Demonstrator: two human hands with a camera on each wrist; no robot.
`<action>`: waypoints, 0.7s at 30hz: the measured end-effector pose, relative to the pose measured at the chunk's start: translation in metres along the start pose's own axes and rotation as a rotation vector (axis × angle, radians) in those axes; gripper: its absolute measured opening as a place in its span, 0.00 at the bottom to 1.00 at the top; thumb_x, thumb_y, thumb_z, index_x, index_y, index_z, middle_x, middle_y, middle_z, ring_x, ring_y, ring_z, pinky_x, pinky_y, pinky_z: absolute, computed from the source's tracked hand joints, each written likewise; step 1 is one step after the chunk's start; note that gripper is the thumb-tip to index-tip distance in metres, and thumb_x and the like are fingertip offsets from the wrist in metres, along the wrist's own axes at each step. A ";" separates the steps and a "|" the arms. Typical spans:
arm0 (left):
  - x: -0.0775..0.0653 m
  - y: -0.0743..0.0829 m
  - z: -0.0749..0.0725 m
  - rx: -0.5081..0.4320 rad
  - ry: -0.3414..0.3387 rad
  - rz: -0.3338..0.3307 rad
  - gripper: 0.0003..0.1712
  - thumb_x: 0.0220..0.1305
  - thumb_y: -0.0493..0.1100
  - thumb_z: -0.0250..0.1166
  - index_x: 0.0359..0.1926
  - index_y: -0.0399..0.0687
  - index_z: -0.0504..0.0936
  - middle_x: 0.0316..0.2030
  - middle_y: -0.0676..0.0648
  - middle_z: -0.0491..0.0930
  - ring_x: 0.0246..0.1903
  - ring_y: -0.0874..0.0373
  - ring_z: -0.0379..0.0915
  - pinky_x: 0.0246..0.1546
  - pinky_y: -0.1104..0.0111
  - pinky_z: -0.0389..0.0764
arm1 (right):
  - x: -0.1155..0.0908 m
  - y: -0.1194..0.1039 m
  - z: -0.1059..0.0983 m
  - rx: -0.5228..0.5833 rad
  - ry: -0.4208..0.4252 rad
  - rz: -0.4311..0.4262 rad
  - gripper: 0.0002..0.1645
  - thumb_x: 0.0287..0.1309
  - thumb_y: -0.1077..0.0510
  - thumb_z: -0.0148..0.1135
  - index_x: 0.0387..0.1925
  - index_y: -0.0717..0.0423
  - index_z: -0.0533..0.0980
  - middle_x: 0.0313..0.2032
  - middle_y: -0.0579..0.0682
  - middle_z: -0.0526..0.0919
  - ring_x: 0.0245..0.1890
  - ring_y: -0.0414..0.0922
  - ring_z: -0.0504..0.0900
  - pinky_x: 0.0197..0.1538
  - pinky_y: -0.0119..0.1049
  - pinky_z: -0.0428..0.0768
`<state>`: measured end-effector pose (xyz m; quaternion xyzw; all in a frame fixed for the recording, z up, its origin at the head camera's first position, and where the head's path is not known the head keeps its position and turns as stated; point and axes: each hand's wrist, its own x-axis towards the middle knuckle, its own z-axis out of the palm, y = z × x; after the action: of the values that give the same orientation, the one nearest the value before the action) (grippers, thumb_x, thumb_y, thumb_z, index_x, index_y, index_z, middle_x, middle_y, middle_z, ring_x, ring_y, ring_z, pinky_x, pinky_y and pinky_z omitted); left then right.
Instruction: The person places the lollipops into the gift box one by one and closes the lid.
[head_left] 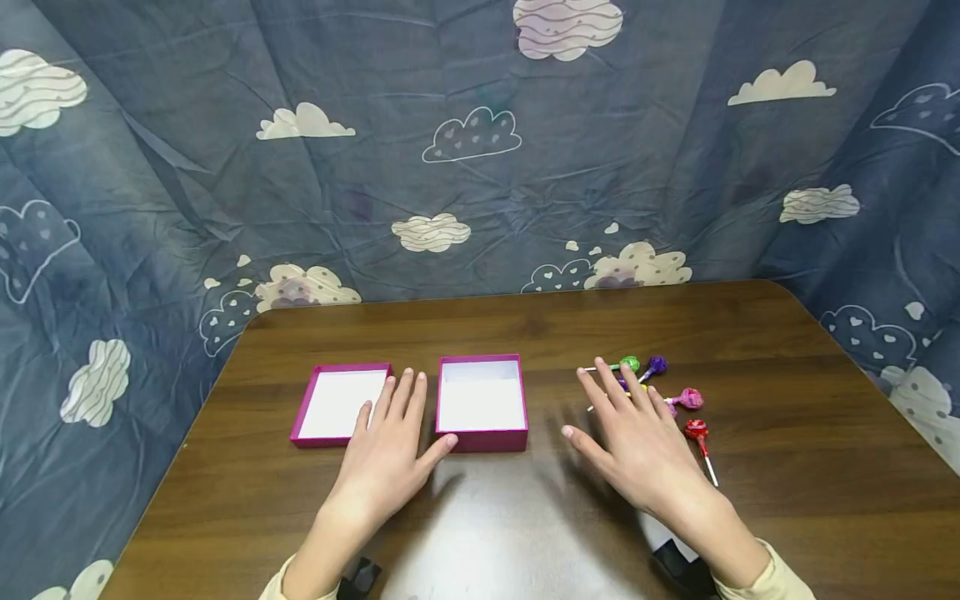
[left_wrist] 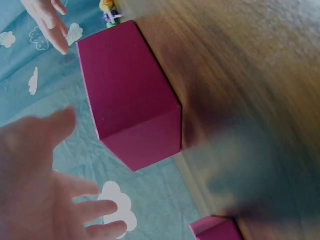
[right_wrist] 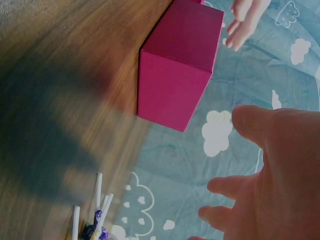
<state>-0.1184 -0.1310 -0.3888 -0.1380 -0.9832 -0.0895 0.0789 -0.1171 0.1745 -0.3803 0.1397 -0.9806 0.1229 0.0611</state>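
Observation:
My left hand (head_left: 390, 458) hovers with spread fingers between a magenta box lid (head_left: 341, 404) with a white inside and a deeper magenta box (head_left: 491, 442) with a white lining. Its fingers overlap the lid's right edge in the head view. Over on the right, my right hand (head_left: 641, 446) is also spread, palm down, holding nothing. Around its fingertips lie several wrapped lollipops: a green one (head_left: 630, 363), a purple one (head_left: 657, 365), a pink one (head_left: 690, 399) and a red one (head_left: 697, 429). The right hand partly hides others.
A brown wooden table (head_left: 787, 375) carries everything. Behind it hangs a blue curtain (head_left: 480, 192) with a cloud print. Dark wrist straps (head_left: 358, 577) show below the hands, and a yellowish sleeve (head_left: 768, 575) covers the right forearm.

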 end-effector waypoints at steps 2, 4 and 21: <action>0.003 0.003 0.000 -0.023 0.041 0.007 0.45 0.64 0.67 0.49 0.72 0.45 0.52 0.70 0.41 0.51 0.68 0.44 0.44 0.60 0.45 0.54 | 0.001 0.001 -0.002 0.004 0.011 -0.003 0.48 0.57 0.23 0.36 0.71 0.46 0.52 0.72 0.50 0.46 0.70 0.57 0.43 0.62 0.64 0.45; 0.006 0.005 0.000 -0.056 0.075 0.006 0.42 0.65 0.64 0.49 0.71 0.45 0.54 0.69 0.41 0.53 0.67 0.44 0.48 0.59 0.46 0.57 | 0.001 0.002 -0.003 0.009 0.030 -0.007 0.48 0.58 0.24 0.37 0.71 0.45 0.52 0.72 0.50 0.47 0.70 0.58 0.44 0.61 0.64 0.46; 0.016 0.010 0.013 -0.536 0.018 -0.135 0.31 0.62 0.50 0.61 0.65 0.49 0.67 0.62 0.47 0.67 0.54 0.51 0.70 0.53 0.55 0.70 | 0.000 0.011 -0.007 0.111 0.263 -0.083 0.33 0.61 0.43 0.56 0.64 0.50 0.65 0.64 0.51 0.65 0.63 0.55 0.61 0.59 0.57 0.57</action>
<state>-0.1318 -0.1145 -0.3971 -0.0875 -0.9306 -0.3529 0.0423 -0.1200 0.1859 -0.3760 0.1659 -0.9493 0.1917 0.1861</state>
